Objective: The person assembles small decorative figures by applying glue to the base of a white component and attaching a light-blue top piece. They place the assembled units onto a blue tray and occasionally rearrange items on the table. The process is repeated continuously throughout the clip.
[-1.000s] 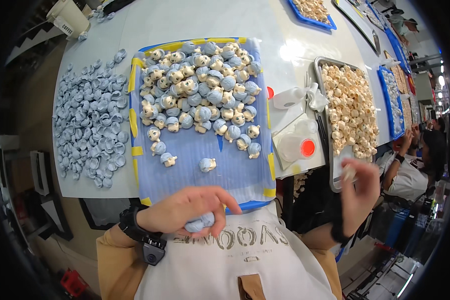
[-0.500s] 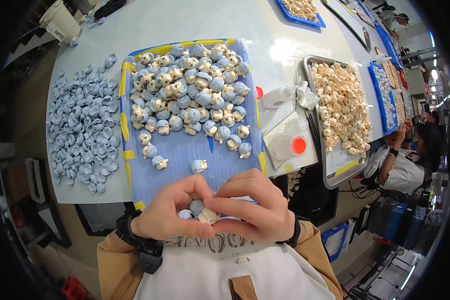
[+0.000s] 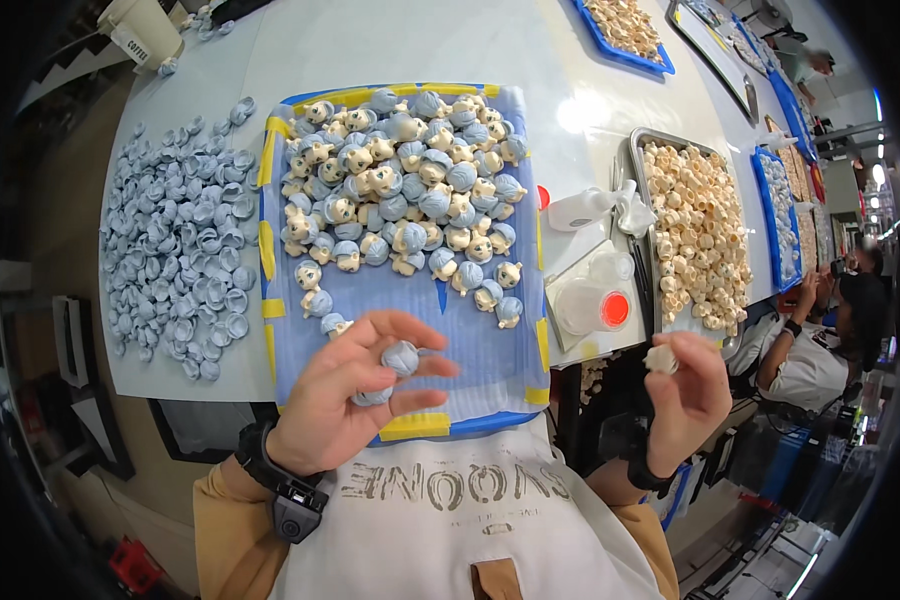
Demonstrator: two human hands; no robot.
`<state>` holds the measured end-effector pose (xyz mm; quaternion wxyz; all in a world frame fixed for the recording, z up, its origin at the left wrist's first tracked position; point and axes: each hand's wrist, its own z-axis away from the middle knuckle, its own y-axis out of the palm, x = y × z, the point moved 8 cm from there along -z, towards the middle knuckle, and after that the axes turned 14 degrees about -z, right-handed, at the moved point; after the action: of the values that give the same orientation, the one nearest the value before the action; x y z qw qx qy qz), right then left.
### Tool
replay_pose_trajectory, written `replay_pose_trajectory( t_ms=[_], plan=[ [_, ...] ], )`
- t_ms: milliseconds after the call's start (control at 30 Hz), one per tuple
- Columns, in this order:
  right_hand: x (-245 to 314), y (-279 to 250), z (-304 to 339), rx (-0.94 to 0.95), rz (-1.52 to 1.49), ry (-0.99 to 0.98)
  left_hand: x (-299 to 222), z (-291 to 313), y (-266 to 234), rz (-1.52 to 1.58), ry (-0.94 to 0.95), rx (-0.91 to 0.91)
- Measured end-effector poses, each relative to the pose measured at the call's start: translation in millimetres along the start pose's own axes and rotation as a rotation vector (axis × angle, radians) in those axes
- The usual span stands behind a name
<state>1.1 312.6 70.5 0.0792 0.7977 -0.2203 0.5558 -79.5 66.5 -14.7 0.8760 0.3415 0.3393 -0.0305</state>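
My left hand [image 3: 345,395] is over the front of the blue tray, its fingers curled around a rounded pale-blue hair piece [image 3: 400,358]. A second pale-blue piece [image 3: 372,397] rests lower in that hand, partly covered by the fingers. Off to the right, past the tray, my right hand [image 3: 692,395] pinches a small cream piece [image 3: 661,359] between thumb and fingers. Many small doll heads [image 3: 380,180] with blue hair and cream faces crowd the back of the shallow blue tray [image 3: 410,300], edged with yellow tape.
Loose blue hair shells [image 3: 175,240] spread across the table at left. A metal tray [image 3: 642,160] of hollow cream pieces stands at right. Between lie a white bottle [image 3: 578,210], a red-capped jar [image 3: 590,305] and dark tools [image 3: 642,275]. A co-worker [image 3: 810,350] sits far right.
My hands have parted. The right one has swung out to the right with a cream piece; the left has moved slightly up, its fingers loosened around the blue pieces. The view has shifted slightly.
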Motion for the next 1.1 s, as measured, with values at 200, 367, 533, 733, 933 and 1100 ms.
replay_pose_trajectory(
  t_ms=[200,367,533,733,933,1100],
  plan=[
    [-17,-13,2,-0.031,0.009,0.109,7,4,13,-0.177,-0.078,0.255],
    [-20,-8,-5,-0.006,0.262,0.138,0,7,15,-0.361,0.012,0.165],
    [-15,9,-21,0.108,0.477,0.064,7,13,21,-0.343,-0.11,0.332],
    [-20,19,-30,0.185,0.542,0.053,8,13,14,-0.524,0.005,0.355],
    [-25,19,-29,0.214,0.548,0.032,6,11,13,-0.453,0.027,0.313],
    [-25,16,-25,0.198,0.546,0.047,8,11,13,-0.376,-0.029,0.292]
  ],
)
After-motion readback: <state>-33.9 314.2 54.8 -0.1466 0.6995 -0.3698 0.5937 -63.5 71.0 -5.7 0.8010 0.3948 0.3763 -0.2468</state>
